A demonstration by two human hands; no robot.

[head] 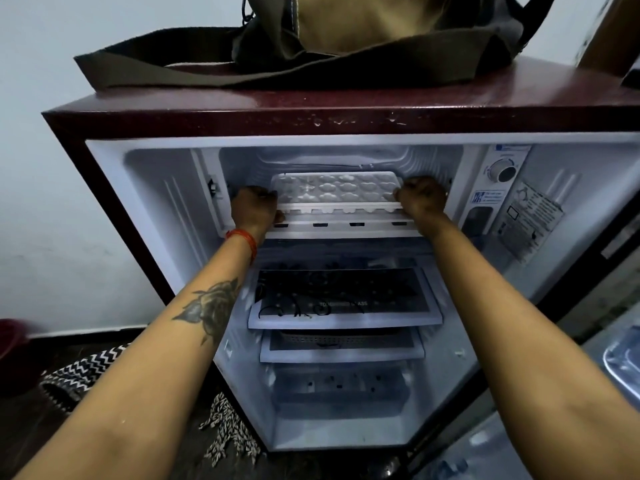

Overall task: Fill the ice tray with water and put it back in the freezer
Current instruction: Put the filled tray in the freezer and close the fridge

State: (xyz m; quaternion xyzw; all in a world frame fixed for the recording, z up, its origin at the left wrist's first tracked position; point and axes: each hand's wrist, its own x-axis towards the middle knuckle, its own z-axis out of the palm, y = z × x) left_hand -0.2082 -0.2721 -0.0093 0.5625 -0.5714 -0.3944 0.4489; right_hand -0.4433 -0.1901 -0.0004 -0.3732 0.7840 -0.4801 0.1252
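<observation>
A white ice tray (337, 190) with several flower-shaped cells lies level at the mouth of the freezer compartment (346, 157), at the top of an open maroon fridge (311, 109). My left hand (254, 209) grips the tray's left end. My right hand (422, 199) grips its right end. Both sets of fingers curl over the tray's rim. The tray's front edge sits just above the freezer's white lip (343, 230). Whether the cells hold water cannot be made out.
Below the freezer are two glass shelves (346, 320) and a clear drawer (339, 389). A dark bag (346, 39) lies on the fridge top. The thermostat dial (504, 171) is right of the freezer. The open door (620, 358) stands at the right. A zigzag mat (86, 372) lies on the floor.
</observation>
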